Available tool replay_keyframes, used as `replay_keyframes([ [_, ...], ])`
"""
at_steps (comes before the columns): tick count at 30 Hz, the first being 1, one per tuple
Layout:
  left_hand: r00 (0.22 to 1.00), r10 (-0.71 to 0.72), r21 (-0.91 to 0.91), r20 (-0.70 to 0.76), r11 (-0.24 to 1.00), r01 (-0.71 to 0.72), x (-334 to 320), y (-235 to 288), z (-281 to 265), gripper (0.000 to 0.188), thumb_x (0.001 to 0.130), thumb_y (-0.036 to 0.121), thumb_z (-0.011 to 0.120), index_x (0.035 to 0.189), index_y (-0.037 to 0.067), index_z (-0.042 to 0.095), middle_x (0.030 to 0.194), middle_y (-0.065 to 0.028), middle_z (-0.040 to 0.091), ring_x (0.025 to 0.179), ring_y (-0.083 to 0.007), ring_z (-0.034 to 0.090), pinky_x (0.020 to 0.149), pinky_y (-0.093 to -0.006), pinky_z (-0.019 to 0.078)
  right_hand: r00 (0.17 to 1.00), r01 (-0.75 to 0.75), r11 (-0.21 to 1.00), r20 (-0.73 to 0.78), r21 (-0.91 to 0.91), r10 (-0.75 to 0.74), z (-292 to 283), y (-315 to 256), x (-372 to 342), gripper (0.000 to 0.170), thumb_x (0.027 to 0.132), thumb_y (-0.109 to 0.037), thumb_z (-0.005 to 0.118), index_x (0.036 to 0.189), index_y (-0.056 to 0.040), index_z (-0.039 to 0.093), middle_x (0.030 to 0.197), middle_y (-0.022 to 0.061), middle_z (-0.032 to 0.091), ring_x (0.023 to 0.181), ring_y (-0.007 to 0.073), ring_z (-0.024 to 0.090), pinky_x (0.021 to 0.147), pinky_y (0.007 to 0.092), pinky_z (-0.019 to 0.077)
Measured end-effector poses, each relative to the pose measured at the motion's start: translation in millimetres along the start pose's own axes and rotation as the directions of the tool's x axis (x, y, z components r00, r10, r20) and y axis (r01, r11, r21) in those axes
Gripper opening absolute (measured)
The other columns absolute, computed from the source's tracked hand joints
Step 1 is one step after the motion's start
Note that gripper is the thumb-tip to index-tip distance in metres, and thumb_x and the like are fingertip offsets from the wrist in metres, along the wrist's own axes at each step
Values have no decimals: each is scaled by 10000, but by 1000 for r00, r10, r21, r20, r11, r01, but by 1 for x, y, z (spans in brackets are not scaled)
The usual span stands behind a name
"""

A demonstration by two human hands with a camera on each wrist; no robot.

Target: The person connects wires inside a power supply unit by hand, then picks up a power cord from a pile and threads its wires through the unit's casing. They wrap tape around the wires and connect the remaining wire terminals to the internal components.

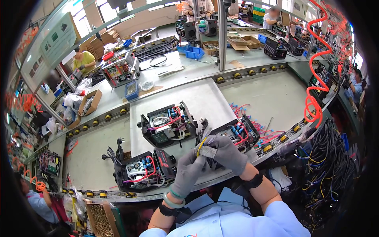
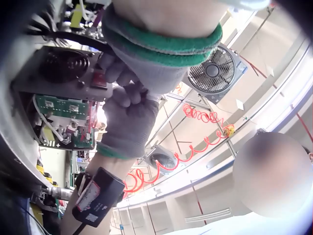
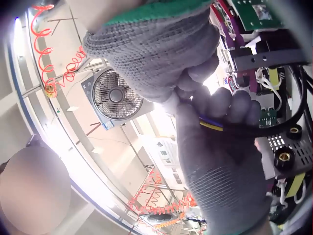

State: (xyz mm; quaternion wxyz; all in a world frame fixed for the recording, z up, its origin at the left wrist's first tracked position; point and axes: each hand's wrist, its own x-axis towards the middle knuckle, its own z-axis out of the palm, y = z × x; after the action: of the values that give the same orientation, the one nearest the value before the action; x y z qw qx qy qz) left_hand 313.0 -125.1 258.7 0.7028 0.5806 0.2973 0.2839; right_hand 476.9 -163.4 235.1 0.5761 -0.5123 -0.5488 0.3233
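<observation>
In the head view, my gloved left hand [image 1: 187, 170] and gloved right hand [image 1: 227, 154] meet over the near edge of the work line. The left hand grips a black cable [image 3: 286, 128] whose yellow wire [image 3: 211, 126] and blue wire show at its end. Against those wire ends the right hand's fingers are curled, pinching them; the tips are mostly hidden by the glove. Just behind the hands stands an open-cased electrical machine [image 1: 239, 132] with red leads. Two similar machines, one at the left [image 1: 144, 170] and one farther back [image 1: 167, 122], stand nearby.
A white board [image 1: 213, 98] lies under the machines on the roller line. Red leads with blue ends [image 1: 258, 128] lie to the right. A bundle of black cables [image 1: 329, 158] hangs at the right, and a coiled red air hose [image 1: 316, 71] dangles there. Other people work beyond.
</observation>
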Motion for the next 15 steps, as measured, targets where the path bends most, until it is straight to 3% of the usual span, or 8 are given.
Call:
replay_keyframes([
  [1,1000,-21,-62,-22,998,19,3,-5,-2,224,1028,205,525,940,42,650,660,60,487,558,-26,396,518,-216,311,1000,-2,1000,-4,-1,2,0,-2,-1,188,940,-189,706,918,-1,710,820,10,663,746,42,577,644,229,479],
  [5,999,39,-148,-21,988,-41,-3,-20,3,395,1057,366,494,921,37,666,605,80,394,531,-31,315,501,-232,244,989,-81,971,-100,223,105,2,-27,-5,175,960,-161,652,902,-4,701,818,-1,642,752,43,569,646,232,464],
  [7,996,72,-188,-49,979,-80,-4,-27,12,395,1056,370,497,922,38,666,605,80,393,528,-31,314,499,-235,244,978,-122,948,-126,294,165,6,-32,-6,178,968,-159,628,889,-18,702,797,-12,631,728,38,558,618,228,449],
  [9,989,106,-260,-104,957,-130,-6,-37,21,387,1054,375,504,913,48,656,602,79,388,517,-31,306,490,-243,239,933,-239,863,-143,445,331,8,-34,-4,192,978,-165,591,864,-56,701,754,-37,596,687,17,516,570,218,407],
  [13,994,44,-396,-95,915,-79,-8,-40,29,361,1042,380,538,877,75,635,633,81,416,546,-25,314,506,-235,231,897,-286,795,-143,535,419,9,-34,0,189,978,-169,577,882,-68,705,730,-51,583,665,7,489,559,197,385],
  [15,993,49,-401,-111,912,-90,-5,-40,28,351,1042,367,533,881,71,630,608,83,390,521,-30,304,493,-239,238,911,-246,807,-157,537,382,13,-24,5,190,980,-177,582,911,-55,710,749,-45,596,669,12,496,570,197,392],
])
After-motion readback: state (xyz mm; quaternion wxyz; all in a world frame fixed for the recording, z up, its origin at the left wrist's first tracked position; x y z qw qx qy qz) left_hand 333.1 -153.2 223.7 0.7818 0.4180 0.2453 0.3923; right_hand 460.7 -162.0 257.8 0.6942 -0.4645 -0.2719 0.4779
